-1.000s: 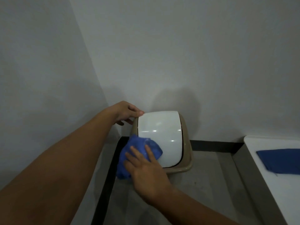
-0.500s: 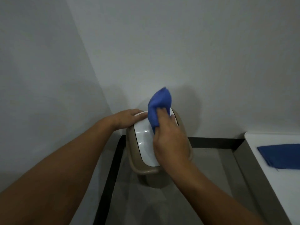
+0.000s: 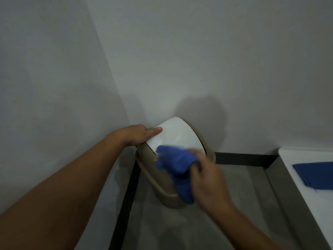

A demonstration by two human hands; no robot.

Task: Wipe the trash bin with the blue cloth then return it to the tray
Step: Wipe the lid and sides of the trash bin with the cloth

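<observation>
1. The bin (image 3: 163,184) stands tilted in the wall corner, between our two hands.
2. Its white lid (image 3: 177,137) faces us, just right of our left fingers.
3. Our tray (image 3: 306,177) lies well right of our right hand, with a second cloth (image 3: 317,175) on it.
4. The cloth (image 3: 177,170) is bunched in our right hand (image 3: 207,181), fingers closed on it, pressed to the bin's front rim; it is blurred.
5. Our left hand (image 3: 138,134) grips the lid's far left edge, fingers curled over it.

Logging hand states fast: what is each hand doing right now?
Left hand: closed on the trash bin at its white lid's edge.
Right hand: closed, holding the blue cloth against the bin.
</observation>
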